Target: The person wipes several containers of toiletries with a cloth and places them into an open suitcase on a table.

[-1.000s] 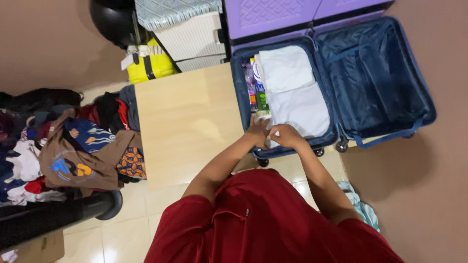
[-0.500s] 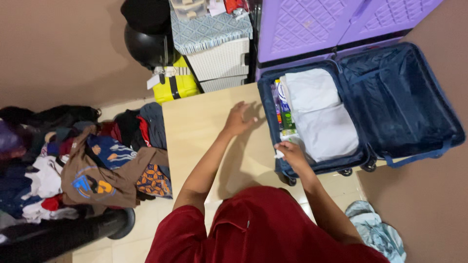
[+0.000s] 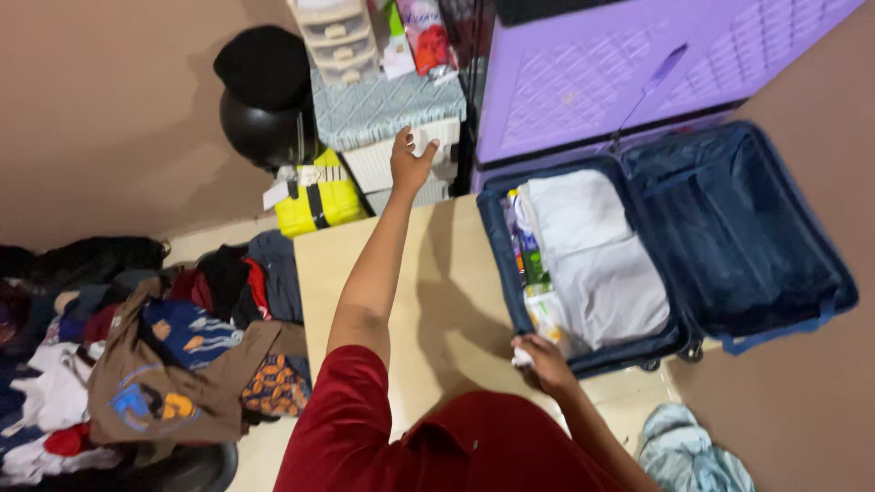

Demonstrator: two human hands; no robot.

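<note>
A: Hand status, left first. The left hand (image 3: 412, 157) is extended far forward, arm nearly straight, fingers spread and pressed against the front of a white drawer unit (image 3: 401, 162) with a patterned grey-blue top. It touches the drawer face; whether the fingers have hooked a handle cannot be told.

B: And the other one?

A: The right hand (image 3: 544, 357) is low and close to the body, wrist bent, fingers closed around a small white item (image 3: 522, 357). The item sits at the near corner of the open navy suitcase (image 3: 583, 360), just outside its rim.

B: Contents of that suitcase?

A: The left half holds folded white clothing (image 3: 597, 260) with bottles and tubes (image 3: 529, 264) lined along its inner edge. The right half shows only dark lining.

B: Failure modes from this posture?

A: Judgement only. The reach is long and the torso leans over the light wooden surface (image 3: 437, 301), so a pull on the drawer could tip the light unit or shake down the packets on top of it. With attention forward, the white item could slip from the right hand.

B: Surroundings?

A: A heap of clothes (image 3: 155, 355) lies at left; a yellow case (image 3: 314, 202) and a black helmet (image 3: 264, 96) sit beside the drawers; a purple cabinet (image 3: 620, 68) stands behind the suitcase.
</note>
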